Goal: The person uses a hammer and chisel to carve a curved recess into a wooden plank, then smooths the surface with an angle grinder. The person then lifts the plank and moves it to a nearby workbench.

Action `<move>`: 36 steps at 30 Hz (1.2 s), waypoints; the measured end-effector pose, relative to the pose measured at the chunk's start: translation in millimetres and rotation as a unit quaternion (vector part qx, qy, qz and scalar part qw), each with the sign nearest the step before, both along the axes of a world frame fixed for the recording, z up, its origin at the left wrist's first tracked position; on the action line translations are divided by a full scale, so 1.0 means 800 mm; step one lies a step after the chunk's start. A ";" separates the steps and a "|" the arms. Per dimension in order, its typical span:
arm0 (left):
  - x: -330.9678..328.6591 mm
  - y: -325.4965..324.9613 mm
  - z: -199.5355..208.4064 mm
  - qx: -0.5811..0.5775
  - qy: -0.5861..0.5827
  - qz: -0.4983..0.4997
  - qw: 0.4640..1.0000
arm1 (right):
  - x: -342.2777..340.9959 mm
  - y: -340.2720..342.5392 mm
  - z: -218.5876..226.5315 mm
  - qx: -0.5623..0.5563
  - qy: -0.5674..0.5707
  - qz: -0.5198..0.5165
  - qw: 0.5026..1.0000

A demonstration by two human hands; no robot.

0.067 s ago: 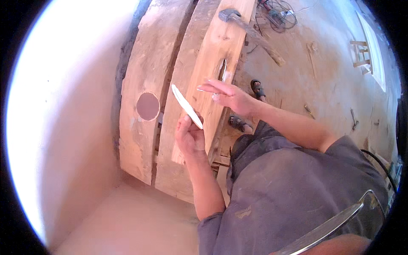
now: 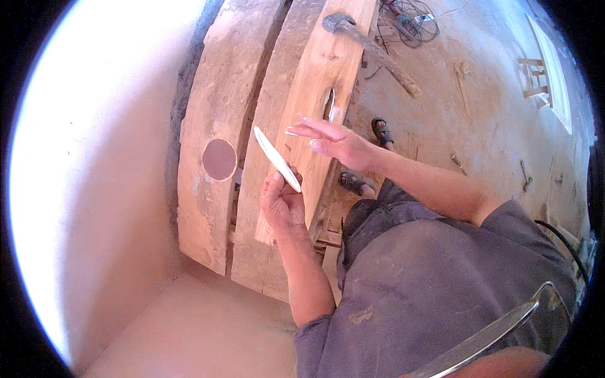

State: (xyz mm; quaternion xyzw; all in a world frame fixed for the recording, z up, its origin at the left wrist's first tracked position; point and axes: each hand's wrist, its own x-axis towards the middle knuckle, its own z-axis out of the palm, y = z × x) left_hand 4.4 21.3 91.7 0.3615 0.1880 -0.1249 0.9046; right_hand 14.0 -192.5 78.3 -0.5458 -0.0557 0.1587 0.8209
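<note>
My left hand (image 2: 282, 203) grips the lower end of a thin, flat slab (image 2: 274, 157) with a bright white face, seen nearly edge-on and tilted up to the left. Too little of it shows to tell its kind. My right hand (image 2: 340, 145) hovers just right of the slab, fingers stretched out to the left and holding nothing. Beneath both hands lies a pale wooden beam (image 2: 309, 82). On its far end rests a hammer-like tool (image 2: 378, 50) with a dark metal head, its wooden handle jutting past the beam's right edge.
A narrow dark shape with a shiny edge (image 2: 329, 104) shows on the beam. Left of it run wide, worn planks (image 2: 214, 82), one bearing a round brown patch (image 2: 219, 159), beside a pale wall (image 2: 120, 208). Tangled cables (image 2: 419, 28) and small tools (image 2: 524, 175) lie on the dusty floor.
My right hand has shifted slightly left, its fingers a little closer to the slab. My left hand keeps its hold on the slab, nearly still.
</note>
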 end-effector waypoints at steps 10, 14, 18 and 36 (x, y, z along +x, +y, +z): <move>0.011 -0.008 -0.023 -0.009 -0.031 -0.022 0.999 | 0.005 0.030 0.021 0.131 0.048 0.010 0.990; 0.017 -0.008 -0.034 0.012 -0.032 -0.013 0.999 | 0.000 0.020 0.020 0.100 0.088 0.014 0.991; 0.021 -0.012 -0.041 0.055 -0.007 0.015 0.998 | -0.005 0.003 0.007 0.079 0.114 -0.011 0.990; 0.028 -0.006 -0.046 0.105 0.016 0.016 0.994 | -0.006 0.074 -0.059 -0.627 -0.093 -0.153 0.758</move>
